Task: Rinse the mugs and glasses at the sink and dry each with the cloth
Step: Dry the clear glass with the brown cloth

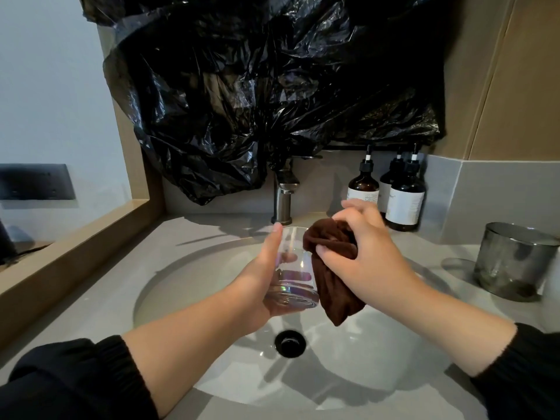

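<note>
My left hand (263, 277) grips a clear, heavy-bottomed glass (292, 269) over the round sink basin (188, 277), thumb along its left side, mouth tilted away from me. My right hand (368, 253) holds a bunched dark brown cloth (328, 247) against the glass's right rim, and the cloth's tail hangs down over the basin. No water runs from the brushed metal tap (284, 195) behind the glass.
Three dark pump bottles (403, 198) stand at the back right of the counter. A shiny metal cup (515, 259) sits at the right edge. A black plastic bag (257, 86) covers the wall above the tap. The black drain (290, 343) lies below the hands.
</note>
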`<move>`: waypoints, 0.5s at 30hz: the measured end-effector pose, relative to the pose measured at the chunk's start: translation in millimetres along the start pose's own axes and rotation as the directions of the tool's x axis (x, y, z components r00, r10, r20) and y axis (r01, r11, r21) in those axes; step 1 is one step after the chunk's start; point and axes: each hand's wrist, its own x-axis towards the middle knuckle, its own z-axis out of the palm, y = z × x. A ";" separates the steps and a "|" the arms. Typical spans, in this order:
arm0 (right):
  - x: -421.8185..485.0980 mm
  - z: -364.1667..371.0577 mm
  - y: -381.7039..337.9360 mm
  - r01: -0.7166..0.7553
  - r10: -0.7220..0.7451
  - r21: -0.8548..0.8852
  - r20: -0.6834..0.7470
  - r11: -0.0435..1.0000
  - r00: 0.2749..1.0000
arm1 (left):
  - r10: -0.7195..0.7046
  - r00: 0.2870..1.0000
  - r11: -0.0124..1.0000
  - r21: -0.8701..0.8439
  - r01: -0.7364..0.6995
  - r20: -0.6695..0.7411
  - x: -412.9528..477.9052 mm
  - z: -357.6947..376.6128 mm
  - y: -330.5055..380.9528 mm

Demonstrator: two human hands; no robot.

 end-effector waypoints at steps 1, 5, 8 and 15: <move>-2.6 1.1 -0.3 0.018 -0.019 0.017 0.017 1.000 1.000 | 0.011 1.000 1.000 0.008 -0.011 -0.006 -0.9 0.0 0.7; -10.1 2.4 -4.8 0.060 -0.062 -0.032 -0.049 0.998 0.997 | 0.058 0.997 0.994 0.091 -0.053 -0.053 -4.2 3.0 1.4; -7.0 -2.7 -6.9 0.164 -0.188 -0.238 -0.082 0.957 0.979 | 0.078 0.993 0.986 0.157 -0.064 -0.085 -1.7 2.3 -0.5; -21.1 9.6 -13.0 0.295 -0.288 -0.294 0.069 0.909 0.955 | 0.091 0.992 0.976 0.204 -0.071 -0.087 0.1 0.2 -3.5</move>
